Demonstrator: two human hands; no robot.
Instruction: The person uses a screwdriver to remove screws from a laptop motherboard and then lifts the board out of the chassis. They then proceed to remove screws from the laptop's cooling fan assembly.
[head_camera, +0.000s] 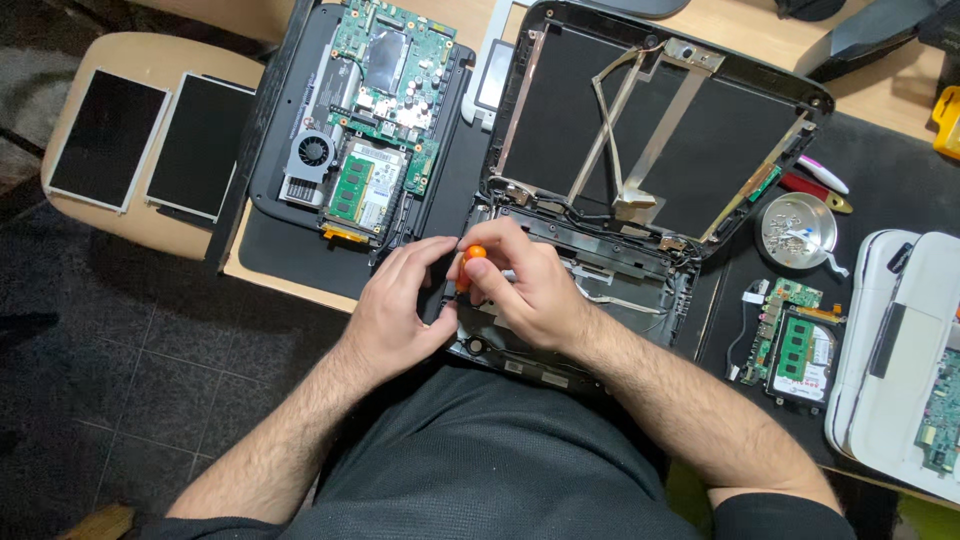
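A black opened laptop shell (640, 130) lies on a black mat, its lid back bare with flat ribbon cables and metal strips across it. My right hand (525, 285) is shut on a small screwdriver with an orange cap (474, 254), held upright over the left front corner of the shell's base (600, 285). My left hand (395, 305) rests right beside it, fingers curled against the base's left edge and touching the screwdriver's shaft area. The screwdriver's tip is hidden by my fingers.
A second black laptop base with a green motherboard, fan and memory module (365, 120) lies at left. Two bare screen panels (150, 140) rest on a round side table. A metal dish of screws (797, 230), a small green board (795, 345) and a white laptop (900, 350) are at right.
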